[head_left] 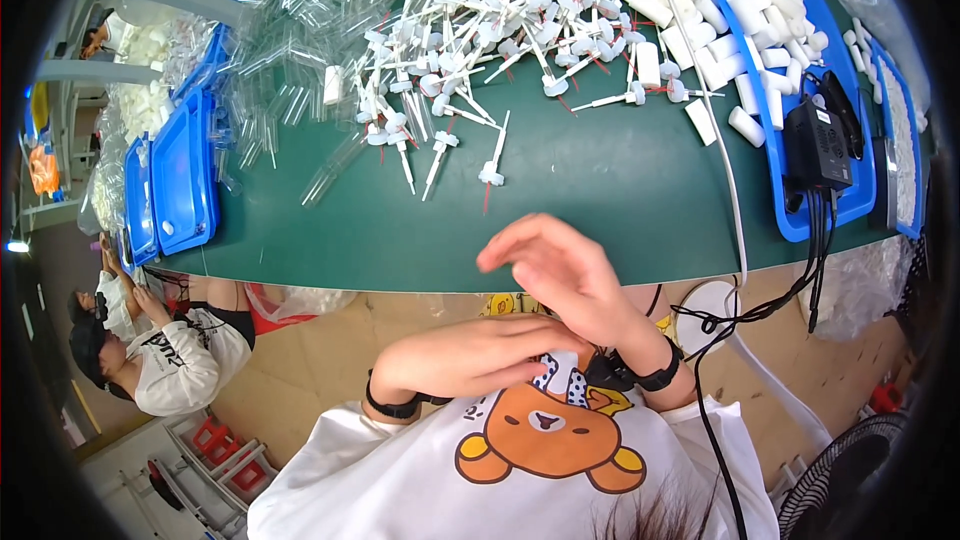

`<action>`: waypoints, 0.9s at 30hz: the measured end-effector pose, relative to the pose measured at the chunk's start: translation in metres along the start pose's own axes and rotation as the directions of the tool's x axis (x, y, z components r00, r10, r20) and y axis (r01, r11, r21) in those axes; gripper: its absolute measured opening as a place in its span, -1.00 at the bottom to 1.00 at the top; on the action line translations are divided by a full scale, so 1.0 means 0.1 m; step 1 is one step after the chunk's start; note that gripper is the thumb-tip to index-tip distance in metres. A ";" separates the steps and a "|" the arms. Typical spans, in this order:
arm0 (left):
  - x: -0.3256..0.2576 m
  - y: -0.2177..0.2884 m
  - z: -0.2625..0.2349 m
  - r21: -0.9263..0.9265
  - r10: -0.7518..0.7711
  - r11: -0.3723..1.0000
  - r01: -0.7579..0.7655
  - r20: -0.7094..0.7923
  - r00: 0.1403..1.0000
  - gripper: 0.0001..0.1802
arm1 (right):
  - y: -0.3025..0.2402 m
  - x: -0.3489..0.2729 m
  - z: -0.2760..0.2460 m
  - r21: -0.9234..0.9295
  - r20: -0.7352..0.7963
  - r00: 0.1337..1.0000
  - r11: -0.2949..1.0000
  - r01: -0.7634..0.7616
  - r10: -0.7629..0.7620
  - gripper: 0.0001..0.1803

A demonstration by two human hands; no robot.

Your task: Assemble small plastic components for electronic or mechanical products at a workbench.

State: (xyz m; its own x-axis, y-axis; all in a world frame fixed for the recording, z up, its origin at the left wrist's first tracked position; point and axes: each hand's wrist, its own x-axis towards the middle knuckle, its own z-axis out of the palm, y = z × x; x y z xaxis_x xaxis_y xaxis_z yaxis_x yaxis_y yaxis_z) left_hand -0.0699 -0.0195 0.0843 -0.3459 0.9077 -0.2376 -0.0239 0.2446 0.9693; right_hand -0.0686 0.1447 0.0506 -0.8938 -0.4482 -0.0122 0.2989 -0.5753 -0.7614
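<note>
Tabletop (pixel 600 200): green, broad, curving away before me. Blue trays (pixel 185 180) at left and right, the right holding white caps (pixel 745 10). Heap of white pump heads (pixel 480 30) with thin dip tubes at the far middle; these look light, stiff, slightly slippery, and are best pinched at the collar, not the tube. Clear tubes (pixel 290 70) piled beside. My right hand (pixel 560 275): grip released, fingers spread, holding nothing. My left hand (pixel 465 355): loose against my shirt, touching a small white piece (pixel 562 365).
</note>
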 end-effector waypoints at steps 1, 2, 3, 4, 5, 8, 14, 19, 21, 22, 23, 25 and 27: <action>0.07 0.02 -0.02 -0.021 0.118 0.993 -0.118 0.024 0.993 -0.69 | -0.06 0.02 -0.02 -0.306 -0.090 0.993 0.951 0.042 -0.073 -0.69; 0.14 0.04 -0.05 -0.045 0.235 0.971 -0.233 0.047 0.971 -0.71 | -0.12 0.05 -0.05 -0.585 -0.154 0.973 0.810 0.049 -0.170 -0.72; 0.19 0.07 -0.08 -0.047 0.249 0.967 -0.248 0.016 0.968 -0.75 | -0.17 0.07 -0.09 -0.667 -0.234 0.936 0.744 0.042 -0.262 -0.74; 0.27 0.14 -0.13 -0.026 0.251 0.967 -0.253 -0.078 0.965 -0.80 | -0.27 0.10 -0.09 -0.635 -0.424 0.869 0.768 -0.082 -0.257 -0.74; 0.28 0.20 -0.14 -0.024 0.227 0.972 -0.235 -0.185 0.956 -0.82 | -0.40 0.13 -0.07 -0.741 -0.470 0.830 0.645 -0.187 -0.300 -0.71; 0.33 0.21 -0.15 -0.059 0.170 0.976 -0.208 -0.381 0.909 -0.86 | -0.51 0.18 -0.28 -0.933 -0.306 0.722 0.045 -0.357 -0.621 -0.61; 0.46 0.01 -0.17 -0.247 -0.027 0.962 -0.113 -0.499 0.866 -0.87 | -0.58 0.19 -0.42 -0.927 -0.321 0.714 0.053 -0.371 -0.622 -0.68; 0.52 -0.09 -0.18 -0.271 -0.035 0.956 -0.113 -0.488 0.872 -0.88 | -0.54 0.24 -0.45 -0.907 -0.329 0.689 0.013 -0.421 -0.645 -0.74; 0.52 -0.09 -0.20 -0.277 -0.033 0.954 -0.114 -0.477 0.878 -0.87 | -0.54 0.23 -0.47 -0.889 -0.337 0.706 -0.038 -0.457 -0.623 -0.79; 0.51 -0.08 -0.21 -0.285 -0.038 0.952 -0.111 -0.470 0.882 -0.87 | -0.55 0.23 -0.46 -0.889 -0.336 0.706 -0.039 -0.457 -0.623 -0.79; 0.51 -0.08 -0.22 -0.293 -0.042 0.950 -0.108 -0.463 0.885 -0.87 | -0.56 0.21 -0.45 -0.892 -0.353 0.717 -0.016 -0.452 -0.601 -0.78; 0.50 -0.08 -0.23 -0.325 -0.056 0.939 -0.113 -0.469 0.882 -0.88 | -0.59 0.18 -0.43 -0.894 -0.369 0.729 0.006 -0.448 -0.576 -0.77; 0.50 -0.09 -0.24 -0.358 -0.072 0.926 -0.118 -0.475 0.877 -0.89 | -0.64 0.15 -0.40 -0.933 -0.325 0.778 0.051 -0.355 -0.537 -0.74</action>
State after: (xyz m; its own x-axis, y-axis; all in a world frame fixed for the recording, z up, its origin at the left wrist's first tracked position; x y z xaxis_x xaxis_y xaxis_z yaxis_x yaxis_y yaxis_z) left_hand -0.1092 0.0152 0.0653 -0.7470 0.6169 -0.2480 -0.3170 -0.0026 0.9484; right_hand -0.1144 0.2019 0.0730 -0.9650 0.1824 0.1883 0.0205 0.7686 -0.6394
